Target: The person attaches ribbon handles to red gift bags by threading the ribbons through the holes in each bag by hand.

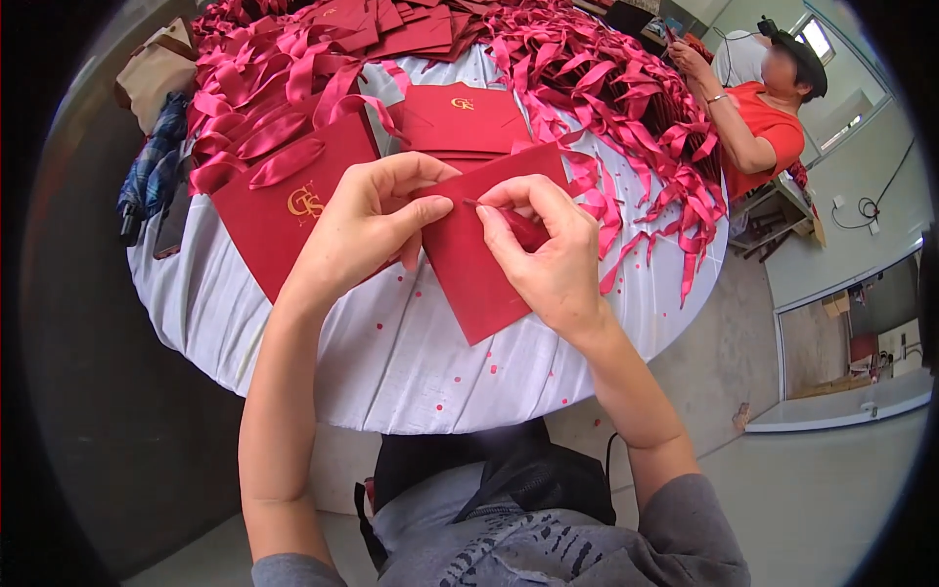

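Note:
A flat dark-red paper gift bag [477,284] is held at a slant over the table's near half. My left hand [367,215] grips its upper left edge, thumb on the front and fingers partly hidden behind it. My right hand [553,249] pinches a dark-red ribbon [525,229] between thumb and forefinger, its tip against the bag's upper front. More ribbon is gathered inside the curled right fingers. Left of my left hand stand finished-looking red bags [264,215] with satin ribbon handles and a gold emblem. Just beyond the held bag lies a stack of flat red bags [455,127].
A round table with a white cloth [342,382] bears heaps of ribboned bags [606,88] and small red paper dots. A folded blue umbrella [155,161] and beige bag [156,73] sit at the left edge. Another person [768,117] in red works at the far right.

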A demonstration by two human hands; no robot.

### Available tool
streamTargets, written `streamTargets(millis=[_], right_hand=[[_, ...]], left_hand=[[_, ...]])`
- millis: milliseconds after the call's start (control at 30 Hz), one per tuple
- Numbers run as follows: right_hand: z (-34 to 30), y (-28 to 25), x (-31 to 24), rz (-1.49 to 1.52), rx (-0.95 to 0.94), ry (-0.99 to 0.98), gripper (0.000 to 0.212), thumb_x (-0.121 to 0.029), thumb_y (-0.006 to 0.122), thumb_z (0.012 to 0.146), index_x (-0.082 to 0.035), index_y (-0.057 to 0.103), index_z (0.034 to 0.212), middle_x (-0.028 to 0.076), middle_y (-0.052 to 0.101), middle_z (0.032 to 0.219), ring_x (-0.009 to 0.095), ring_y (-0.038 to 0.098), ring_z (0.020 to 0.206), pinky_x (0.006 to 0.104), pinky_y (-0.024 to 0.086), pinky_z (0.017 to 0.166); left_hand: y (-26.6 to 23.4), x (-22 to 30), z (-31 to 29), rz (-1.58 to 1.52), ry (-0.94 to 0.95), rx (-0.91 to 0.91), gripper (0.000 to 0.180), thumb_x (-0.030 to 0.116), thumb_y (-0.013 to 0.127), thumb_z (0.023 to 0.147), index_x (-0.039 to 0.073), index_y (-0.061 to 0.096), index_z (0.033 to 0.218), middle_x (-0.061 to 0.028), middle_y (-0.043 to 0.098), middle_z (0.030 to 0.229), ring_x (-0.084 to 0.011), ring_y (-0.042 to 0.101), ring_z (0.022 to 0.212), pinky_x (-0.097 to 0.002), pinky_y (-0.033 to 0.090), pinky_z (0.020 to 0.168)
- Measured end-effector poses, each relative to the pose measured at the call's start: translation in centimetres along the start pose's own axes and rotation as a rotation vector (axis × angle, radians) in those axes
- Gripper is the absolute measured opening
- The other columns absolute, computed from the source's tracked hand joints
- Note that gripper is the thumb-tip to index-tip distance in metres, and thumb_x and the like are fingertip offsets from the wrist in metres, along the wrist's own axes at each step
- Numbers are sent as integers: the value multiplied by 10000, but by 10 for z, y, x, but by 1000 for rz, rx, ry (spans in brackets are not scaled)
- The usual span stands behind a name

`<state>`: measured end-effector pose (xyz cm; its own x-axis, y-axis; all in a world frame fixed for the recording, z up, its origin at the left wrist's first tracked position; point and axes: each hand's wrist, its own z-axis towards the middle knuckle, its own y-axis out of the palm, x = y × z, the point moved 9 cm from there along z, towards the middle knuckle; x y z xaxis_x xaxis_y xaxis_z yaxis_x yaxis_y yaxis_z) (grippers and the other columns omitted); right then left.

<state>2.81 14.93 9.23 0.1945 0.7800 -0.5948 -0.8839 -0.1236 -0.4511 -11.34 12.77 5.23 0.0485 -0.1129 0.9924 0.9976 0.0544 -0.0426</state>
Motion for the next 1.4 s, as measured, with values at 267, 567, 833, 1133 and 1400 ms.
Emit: streamTargets(millis=[267,567,833,1133,1400], right_hand=[[-3,-1,-2,32,52,-30,107,37,677,762,-1,590,813,39,603,731,80,573,632,220,469,577],[-6,-3,-34,-113,104,-73,174,31,644,720,-20,485,770,102,521,704,273,550,558,364,447,486],[-2,-8,-59,-335,31,-16,171,10,620,744,-12,465,813,159,515,761,354,565,688,426,476,601],[-11,-11,-64,-255,158,-17,151,29,604,738,-9,471,800,153,517,743,348,562,656,430,459,569],[-15,-5,-72,-346,155,-71,165,32,589,754,11,449,839,170,520,766,363,567,685,431,477,599]], left_hand=[[3,10,-6,34,63,49,197,8,625,839,-45,602,1028,-41,655,872,-10,489,508,-178,380,404],[3,24,-19,143,224,141,204,-17,623,804,-26,618,1009,-8,642,836,8,446,525,-165,346,445],[15,58,-33,373,536,222,233,-46,629,764,3,636,992,-56,642,792,-68,530,556,-207,397,471],[25,64,-44,471,626,241,254,-93,606,760,8,629,992,-66,615,766,-96,515,554,-222,376,468],[29,65,-51,483,670,229,263,-103,596,743,2,622,982,-79,597,740,-120,502,522,-242,365,452]])
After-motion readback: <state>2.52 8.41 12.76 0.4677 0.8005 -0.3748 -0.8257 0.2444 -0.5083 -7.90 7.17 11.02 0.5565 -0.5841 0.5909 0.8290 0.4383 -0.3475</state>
